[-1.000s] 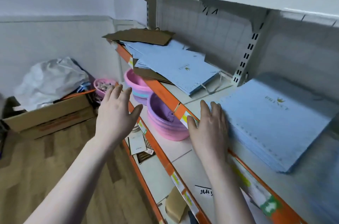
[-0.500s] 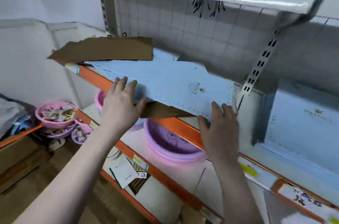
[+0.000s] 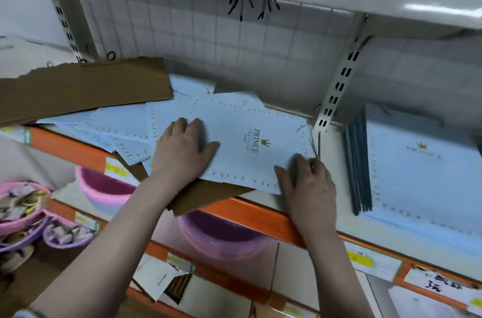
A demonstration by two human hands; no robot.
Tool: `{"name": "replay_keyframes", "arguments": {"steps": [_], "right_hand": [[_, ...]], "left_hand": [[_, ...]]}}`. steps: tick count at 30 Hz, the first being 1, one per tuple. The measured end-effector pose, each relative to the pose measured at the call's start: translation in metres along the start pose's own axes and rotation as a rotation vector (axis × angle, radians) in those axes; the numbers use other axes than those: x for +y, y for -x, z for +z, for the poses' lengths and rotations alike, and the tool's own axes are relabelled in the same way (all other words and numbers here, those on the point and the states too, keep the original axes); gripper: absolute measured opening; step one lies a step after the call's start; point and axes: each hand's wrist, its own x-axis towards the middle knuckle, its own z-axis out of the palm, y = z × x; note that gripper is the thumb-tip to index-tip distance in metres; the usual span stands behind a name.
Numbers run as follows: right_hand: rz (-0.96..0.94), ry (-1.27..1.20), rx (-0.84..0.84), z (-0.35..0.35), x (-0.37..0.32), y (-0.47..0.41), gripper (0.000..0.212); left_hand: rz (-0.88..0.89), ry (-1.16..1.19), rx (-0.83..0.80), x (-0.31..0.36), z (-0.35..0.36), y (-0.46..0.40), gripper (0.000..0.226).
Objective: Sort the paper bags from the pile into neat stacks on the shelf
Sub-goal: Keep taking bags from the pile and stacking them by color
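Blue bag (image 3: 250, 140) flat; handles rightward

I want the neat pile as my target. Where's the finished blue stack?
The neat blue stack sits on the shelf's right side, right of the white upright bracket.

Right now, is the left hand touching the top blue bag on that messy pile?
Touching. The head view shows the left hand lying flat on the top blue bag, fingers spread over its left edge.
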Motion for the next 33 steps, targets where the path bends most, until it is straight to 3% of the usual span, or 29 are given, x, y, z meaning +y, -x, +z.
{"name": "replay_keyframes", "arguments": {"steps": [8,12,16,23,29,33], "right_hand": [[0.049,0.001,-0.161,0.0,0.0,-0.01,0.066],[0.068,-0.066,-0.18,-0.004,0.005,-0.018,0.069],[0.047,-0.089,-0.149,-0.004,0.004,-0.028,0.066],[0.07,0.004,-0.121,0.008,-0.016,-0.024,0.061],[0.043,0.045,-0.303,0.02,-0.02,-0.023,0.075],[-0.047,0.069,-0.39,0.022,-0.014,-0.028,0.099]], "left_hand": [[-0.126,-0.099,-0.016,0.014,0.004,-0.027,0.085],[-0.19,0.182,0.092,0.01,0.0,-0.035,0.079],[-0.133,0.45,0.174,-0.004,-0.001,-0.037,0.078],[-0.217,0.69,0.322,-0.01,-0.004,-0.015,0.075],[-0.251,0.542,0.314,-0.019,-0.001,0.003,0.036],[-0.319,0.238,0.296,-0.024,0.001,0.014,0.048]]}}
